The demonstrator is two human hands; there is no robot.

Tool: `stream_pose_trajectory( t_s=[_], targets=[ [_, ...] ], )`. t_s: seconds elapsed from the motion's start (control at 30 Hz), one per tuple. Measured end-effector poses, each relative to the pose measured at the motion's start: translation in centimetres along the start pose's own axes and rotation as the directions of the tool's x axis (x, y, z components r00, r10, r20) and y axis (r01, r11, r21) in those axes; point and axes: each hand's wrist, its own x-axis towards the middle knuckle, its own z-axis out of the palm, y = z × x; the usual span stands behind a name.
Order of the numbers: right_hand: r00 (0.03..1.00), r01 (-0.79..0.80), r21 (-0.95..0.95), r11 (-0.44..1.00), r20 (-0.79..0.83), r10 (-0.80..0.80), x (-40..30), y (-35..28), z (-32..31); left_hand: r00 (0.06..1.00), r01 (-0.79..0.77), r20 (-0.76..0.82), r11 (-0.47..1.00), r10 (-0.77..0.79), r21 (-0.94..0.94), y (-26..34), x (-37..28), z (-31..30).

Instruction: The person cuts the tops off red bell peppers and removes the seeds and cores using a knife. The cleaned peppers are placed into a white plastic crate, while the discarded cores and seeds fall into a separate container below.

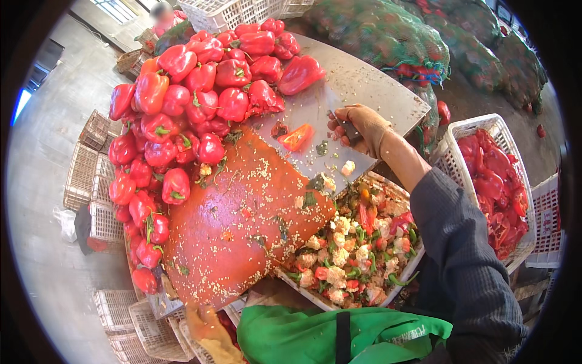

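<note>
My right hand (pixel 350 127), in a tan glove with bare fingertips, rests over the metal tabletop (pixel 363 77). Its fingers curl around a small dark flat tool (pixel 351 130), mostly hidden by the grip. Left of it lie an orange-red pepper piece (pixel 296 138) and bits of leaf. A heap of whole red bell peppers (pixel 200 86) covers the table's far left part. Before me, an orange-red board (pixel 245 209) is strewn with pale seeds. At the bottom edge, a tan shape (pixel 211 336) looks like my gloved left hand, but its fingers cannot be made out.
Below the table's near edge, a crate (pixel 313 295) holds seedy pepper cores and stems. A white crate (pixel 495 118) at right contains opened red peppers. Green mesh sacks (pixel 377 36) of peppers lie behind. Stacked crates (pixel 82 173) stand at left; a person (pixel 166 20) is far back.
</note>
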Motion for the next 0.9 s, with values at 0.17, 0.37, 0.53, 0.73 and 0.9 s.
stream_pose_trajectory(
  t_s=[0.17, 0.37, 0.53, 0.73, 0.9],
  targets=[
    [0.987, -0.047, -0.083, 0.995, 0.148, 0.059, 6.6, -2.0, 0.1, 0.966, -0.245, 0.062, 0.965, 0.251, -0.093, 7.5, 1.0, 4.0],
    [0.999, -0.04, -0.094, 0.995, 0.013, 0.041, 11.6, -2.4, 2.1, 0.942, -0.222, 0.223, 0.964, 0.251, -0.146, 8.4, 0.7, 8.1],
    [0.984, 0.175, -0.313, 0.934, 0.031, -0.174, 7.7, -0.4, 3.0, 0.94, -0.214, 0.217, 0.95, 0.264, -0.228, 7.3, 0.8, 9.1],
    [0.949, 0.314, -0.593, 0.742, 0.189, -0.251, 0.9, 2.2, 2.6, 0.932, -0.09, 0.271, 0.88, 0.239, -0.466, 8.5, 1.2, 9.3],
    [0.681, 0.684, -0.672, 0.285, 0.446, -0.581, -5.1, 8.9, 3.4, 0.951, -0.038, 0.22, 0.791, 0.216, -0.611, 12.1, 3.3, 9.0]
  ],
)
